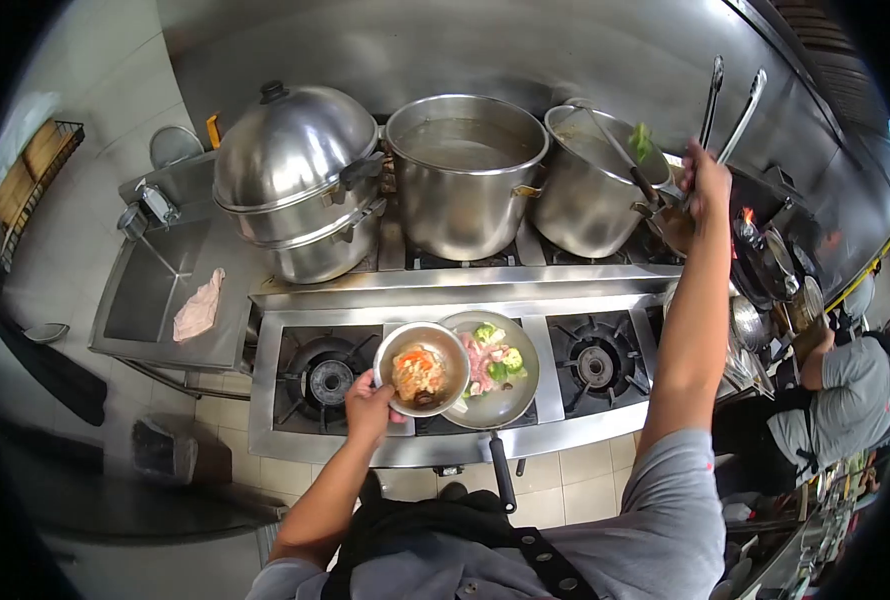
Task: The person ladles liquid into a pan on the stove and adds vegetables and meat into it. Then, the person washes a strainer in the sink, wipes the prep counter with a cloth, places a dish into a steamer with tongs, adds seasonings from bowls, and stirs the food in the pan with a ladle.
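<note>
Stainless steel fills the head view: a stove [550, 322] with two rows, and a wall behind it. The left hand [369, 408] grips a small metal bowl [455, 358] by its left rim, thumb laid over the edge. Orange and pale chopped pieces sit in the bowl with some brown liquid. It overlaps the left side of a light-coloured pan [492, 404], hiding part of it; whether they touch is unclear. Broccoli [512, 359] and pink slices [482, 352] lie in the pan, whose black handle [503, 472] points toward the person. The pan is over the middle front burner, between the bare left burner [332, 380] and right burner [595, 368].

The right hand [707, 182] reaches far forward, its fingers closed around the lower end of metal tongs [743, 118], whose arms spread apart upward. Just left of it, a tall pot [577, 210] stands on the rear row beside another pot [465, 205] and a domed steamer [290, 150]. A co-worker [830, 400] stands at the far right.
</note>
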The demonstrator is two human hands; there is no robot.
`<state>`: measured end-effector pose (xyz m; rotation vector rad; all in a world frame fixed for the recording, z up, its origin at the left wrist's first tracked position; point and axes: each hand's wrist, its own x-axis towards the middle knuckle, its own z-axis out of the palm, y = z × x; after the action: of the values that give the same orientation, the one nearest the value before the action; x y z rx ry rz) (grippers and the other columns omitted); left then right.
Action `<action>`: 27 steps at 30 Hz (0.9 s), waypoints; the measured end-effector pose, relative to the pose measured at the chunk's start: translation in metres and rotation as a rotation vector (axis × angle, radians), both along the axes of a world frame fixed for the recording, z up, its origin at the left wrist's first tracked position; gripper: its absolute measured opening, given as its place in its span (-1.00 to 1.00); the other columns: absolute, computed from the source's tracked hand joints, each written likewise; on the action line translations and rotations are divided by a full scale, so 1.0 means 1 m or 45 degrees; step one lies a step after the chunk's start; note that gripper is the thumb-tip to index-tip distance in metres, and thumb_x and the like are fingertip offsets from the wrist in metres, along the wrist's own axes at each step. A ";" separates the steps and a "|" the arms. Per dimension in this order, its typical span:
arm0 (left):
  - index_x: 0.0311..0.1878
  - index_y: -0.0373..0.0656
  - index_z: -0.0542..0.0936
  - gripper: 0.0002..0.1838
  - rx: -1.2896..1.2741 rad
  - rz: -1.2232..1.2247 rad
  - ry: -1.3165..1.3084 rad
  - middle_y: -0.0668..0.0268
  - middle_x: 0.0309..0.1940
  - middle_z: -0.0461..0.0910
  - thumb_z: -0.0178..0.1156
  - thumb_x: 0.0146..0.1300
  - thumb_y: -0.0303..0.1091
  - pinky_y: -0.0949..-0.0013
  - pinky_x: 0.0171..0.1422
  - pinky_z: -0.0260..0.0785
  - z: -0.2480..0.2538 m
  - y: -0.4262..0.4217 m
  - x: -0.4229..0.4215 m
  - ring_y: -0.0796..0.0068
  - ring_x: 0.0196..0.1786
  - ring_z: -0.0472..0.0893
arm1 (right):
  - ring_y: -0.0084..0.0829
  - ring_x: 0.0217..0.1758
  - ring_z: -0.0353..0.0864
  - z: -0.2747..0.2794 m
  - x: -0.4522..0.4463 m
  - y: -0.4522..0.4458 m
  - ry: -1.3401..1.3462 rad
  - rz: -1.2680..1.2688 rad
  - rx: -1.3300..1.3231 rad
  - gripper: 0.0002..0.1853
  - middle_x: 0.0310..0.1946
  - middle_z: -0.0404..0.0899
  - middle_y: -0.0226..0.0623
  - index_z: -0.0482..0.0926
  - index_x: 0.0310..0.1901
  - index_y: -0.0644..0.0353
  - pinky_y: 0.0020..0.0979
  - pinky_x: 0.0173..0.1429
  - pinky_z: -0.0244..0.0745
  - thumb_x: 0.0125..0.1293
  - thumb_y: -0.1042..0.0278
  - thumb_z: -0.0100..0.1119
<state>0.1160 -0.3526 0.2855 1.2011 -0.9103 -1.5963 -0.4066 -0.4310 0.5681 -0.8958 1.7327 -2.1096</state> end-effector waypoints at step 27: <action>-0.08 -0.36 0.52 -0.70 -0.248 -0.754 -0.242 0.23 -0.56 0.56 0.04 0.07 -0.53 0.42 -0.72 0.40 0.131 -0.245 0.205 0.60 -0.83 0.36 | -0.44 -0.34 0.43 -0.016 0.482 0.052 2.819 0.213 0.818 -0.60 -0.43 0.41 -0.41 0.50 -0.03 0.20 -0.42 -0.30 0.33 0.05 0.32 0.04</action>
<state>0.3212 -0.5974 0.4162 1.0068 -1.6172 -1.8056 0.0753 -0.3787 0.5523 -3.1407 2.1389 0.5655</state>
